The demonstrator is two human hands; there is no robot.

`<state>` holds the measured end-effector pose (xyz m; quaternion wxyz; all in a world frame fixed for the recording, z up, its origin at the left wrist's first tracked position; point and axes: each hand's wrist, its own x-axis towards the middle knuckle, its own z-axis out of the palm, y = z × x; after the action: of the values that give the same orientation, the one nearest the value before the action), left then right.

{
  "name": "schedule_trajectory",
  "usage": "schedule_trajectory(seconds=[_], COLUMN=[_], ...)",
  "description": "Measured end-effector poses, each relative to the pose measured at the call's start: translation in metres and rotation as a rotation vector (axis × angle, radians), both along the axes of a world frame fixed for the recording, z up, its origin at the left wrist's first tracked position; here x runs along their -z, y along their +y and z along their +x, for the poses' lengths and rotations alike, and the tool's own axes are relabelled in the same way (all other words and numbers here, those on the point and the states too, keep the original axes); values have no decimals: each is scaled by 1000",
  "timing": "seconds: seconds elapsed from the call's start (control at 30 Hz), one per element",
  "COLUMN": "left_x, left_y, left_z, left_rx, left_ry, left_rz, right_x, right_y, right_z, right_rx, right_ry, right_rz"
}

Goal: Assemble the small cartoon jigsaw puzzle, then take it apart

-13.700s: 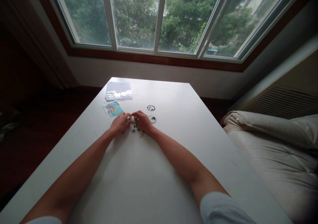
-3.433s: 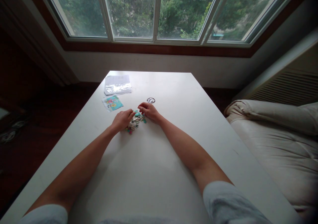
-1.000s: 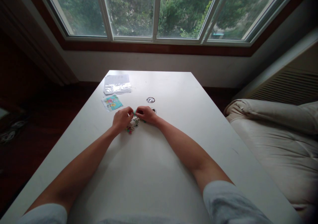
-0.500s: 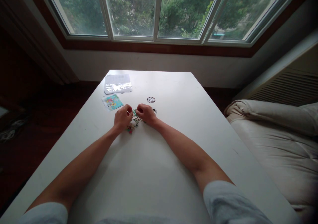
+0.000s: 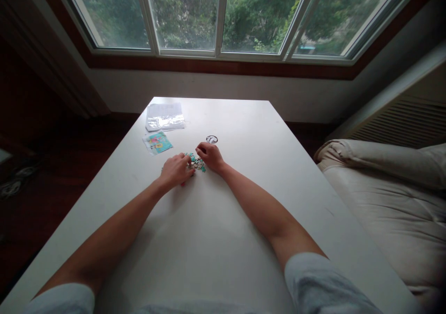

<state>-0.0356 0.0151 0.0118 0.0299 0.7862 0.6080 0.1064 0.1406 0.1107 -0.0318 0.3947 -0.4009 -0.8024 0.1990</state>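
I'm seeing one puzzle-piece pile (image 5: pixel 198 163) sitting well inside the table edges (image 5: pixel 223 101), left fingers (image 5: pixel 182 160) resting parted over it, right fingers (image 5: pixel 201 148) hiding their grip.

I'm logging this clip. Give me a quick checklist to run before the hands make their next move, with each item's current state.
1. Both hands in view: ok; left hand and right hand both show over the table.
2. Whole pile of small pieces visible: not ok; the left hand covers part of it.
3. Left hand free of pieces: cannot tell; its fingers are at the pile, and the detail is too small.
4. Right fingertips free of pieces: cannot tell; too small to see.
5. Colourful picture uncovered by the hands: ok; it lies beyond the left hand.
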Motion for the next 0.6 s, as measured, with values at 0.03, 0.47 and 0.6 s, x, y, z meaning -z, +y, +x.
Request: schedule_trajectory(seconds=[0.03,0.47,0.6], left_x=[1,7,6], left_y=[-1,2,2], left_z=[2,-1,-1], left_rx=[7,-31,-56], left_ry=[10,3,42], left_rz=[7,-89,-93], right_x=[0,2,2], right_y=[0,-4,-5], right_z=[1,-1,-1], right_rx=[0,-26,-25], right_ry=[8,1,-18], right_rz=[0,-12,-1])
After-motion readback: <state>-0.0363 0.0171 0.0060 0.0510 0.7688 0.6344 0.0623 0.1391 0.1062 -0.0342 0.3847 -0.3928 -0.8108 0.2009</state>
